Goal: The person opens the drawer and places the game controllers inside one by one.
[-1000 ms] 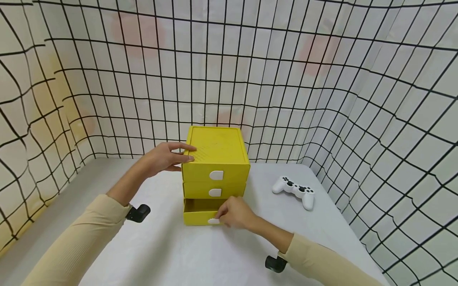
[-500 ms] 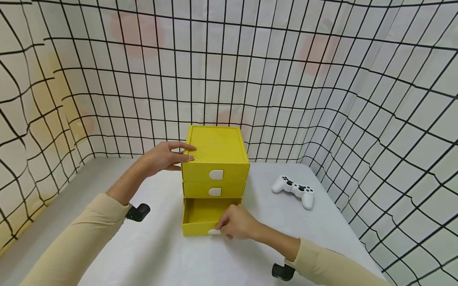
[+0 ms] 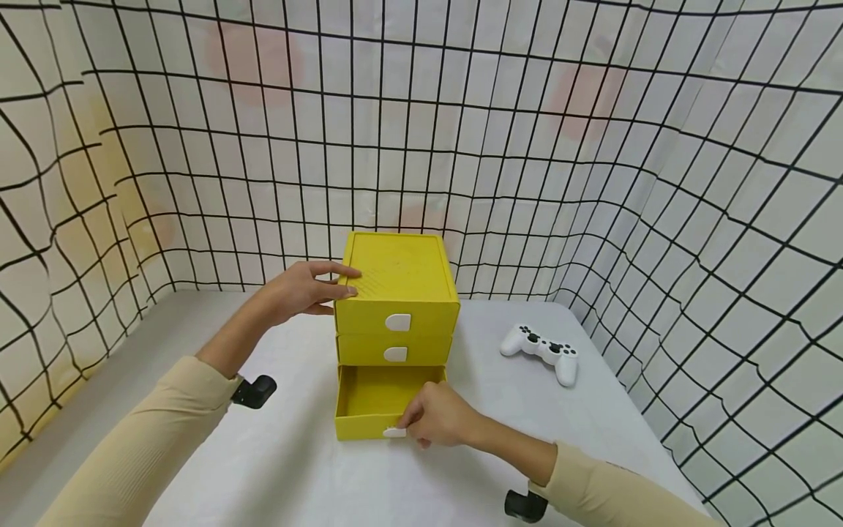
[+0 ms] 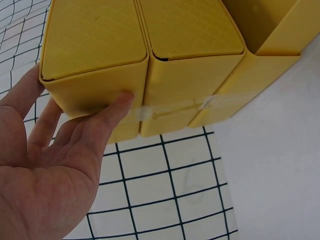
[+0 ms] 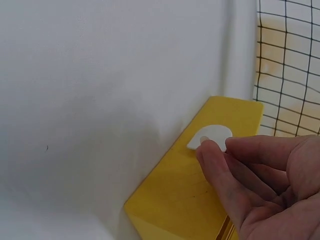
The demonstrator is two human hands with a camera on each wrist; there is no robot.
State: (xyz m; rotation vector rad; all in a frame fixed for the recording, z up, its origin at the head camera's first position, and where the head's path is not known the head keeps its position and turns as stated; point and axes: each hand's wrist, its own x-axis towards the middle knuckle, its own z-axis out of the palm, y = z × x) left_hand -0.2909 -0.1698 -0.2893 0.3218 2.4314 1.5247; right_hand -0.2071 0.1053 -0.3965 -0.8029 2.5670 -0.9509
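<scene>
A yellow three-drawer unit (image 3: 400,267) stands on the white table, its bottom drawer (image 3: 369,427) pulled well out and the inner floor showing. The upper two drawers sit closed, each with a white handle. At the unit's upper left edge rests my left hand (image 3: 299,293), two fingers lying on the top and others against the side. In the left wrist view this hand (image 4: 55,160) touches the side wall with fairly straight fingers. My right hand (image 3: 440,415) pinches the white handle (image 5: 212,136) of the bottom drawer between thumb and fingers, partly hiding it.
A white game controller (image 3: 541,353) lies on the table (image 3: 316,476) to the right of the unit. Black wire grid panels (image 3: 408,146) backed by white sheeting enclose the table at the back and both sides. Clear tape (image 4: 170,107) runs across the unit's side.
My right hand has drawn the bottom drawer outward, toward me, exposing more of its inside; most of that movement came in the first half second. My left hand has stayed in place.
</scene>
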